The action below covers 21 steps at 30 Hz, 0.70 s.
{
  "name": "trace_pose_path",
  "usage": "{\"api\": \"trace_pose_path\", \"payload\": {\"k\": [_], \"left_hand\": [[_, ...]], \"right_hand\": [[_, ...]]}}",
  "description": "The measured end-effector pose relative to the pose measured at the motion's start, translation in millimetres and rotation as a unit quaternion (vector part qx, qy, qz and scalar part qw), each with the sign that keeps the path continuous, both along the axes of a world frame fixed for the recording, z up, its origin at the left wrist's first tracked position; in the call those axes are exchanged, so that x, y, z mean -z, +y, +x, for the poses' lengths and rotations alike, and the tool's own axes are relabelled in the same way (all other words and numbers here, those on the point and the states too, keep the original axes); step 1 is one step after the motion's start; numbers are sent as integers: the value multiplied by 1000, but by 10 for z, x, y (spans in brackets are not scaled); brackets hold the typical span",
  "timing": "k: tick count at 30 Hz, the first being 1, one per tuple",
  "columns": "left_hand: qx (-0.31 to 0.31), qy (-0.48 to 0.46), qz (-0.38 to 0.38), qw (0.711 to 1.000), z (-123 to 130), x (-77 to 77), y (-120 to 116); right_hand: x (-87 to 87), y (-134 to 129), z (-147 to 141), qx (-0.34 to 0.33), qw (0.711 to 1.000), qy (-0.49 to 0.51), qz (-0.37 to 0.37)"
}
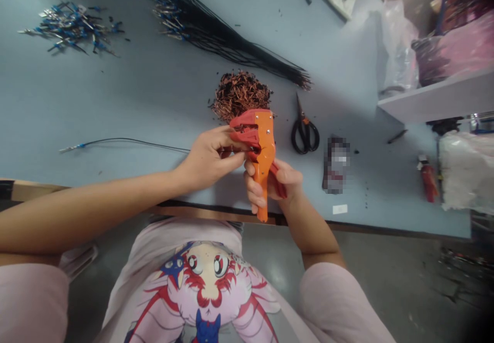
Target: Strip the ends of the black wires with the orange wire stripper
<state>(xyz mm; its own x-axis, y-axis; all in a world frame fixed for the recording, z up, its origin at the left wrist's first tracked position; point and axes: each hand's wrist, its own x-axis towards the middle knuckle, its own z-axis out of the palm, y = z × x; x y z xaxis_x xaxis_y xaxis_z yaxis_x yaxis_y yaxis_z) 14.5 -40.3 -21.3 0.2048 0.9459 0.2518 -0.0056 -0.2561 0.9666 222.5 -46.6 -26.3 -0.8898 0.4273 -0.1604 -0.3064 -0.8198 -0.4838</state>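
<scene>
My right hand (272,184) is wrapped round the handles of an orange and red wire stripper (266,150), held upright over the table. With its fingers pinched, my left hand (212,158) grips a thin black wire (135,140) right beside the stripper's red jaws. The wire trails off to the left and ends in a blue-collared metal terminal (73,148) lying on the table. Its other end is hidden by my fingers and the tool. Just behind the jaws lies a heap of copper wire scraps (241,93).
A bundle of black wires (231,39) with terminals lies at the back. Blue terminal pieces (75,26) are piled at far left. Scissors (304,129) and a blurred dark object (335,165) lie to the right. A shelf (432,96) with plastic bags and a red lighter-like item (427,178) stand farther right.
</scene>
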Motion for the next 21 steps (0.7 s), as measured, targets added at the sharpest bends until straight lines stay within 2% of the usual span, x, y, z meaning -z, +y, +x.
{"api": "trace_pose_path", "payload": {"k": [6, 12, 21], "left_hand": [[-2, 6, -5, 1000, 1, 2, -4], [13, 5, 12, 1000, -19, -51, 12], [40, 8, -6, 999, -51, -50, 11]], "right_hand": [[24, -4, 1, -8, 1000, -22, -11], [54, 12, -9, -30, 999, 35, 9], [129, -10, 31, -38, 999, 26, 16]]}}
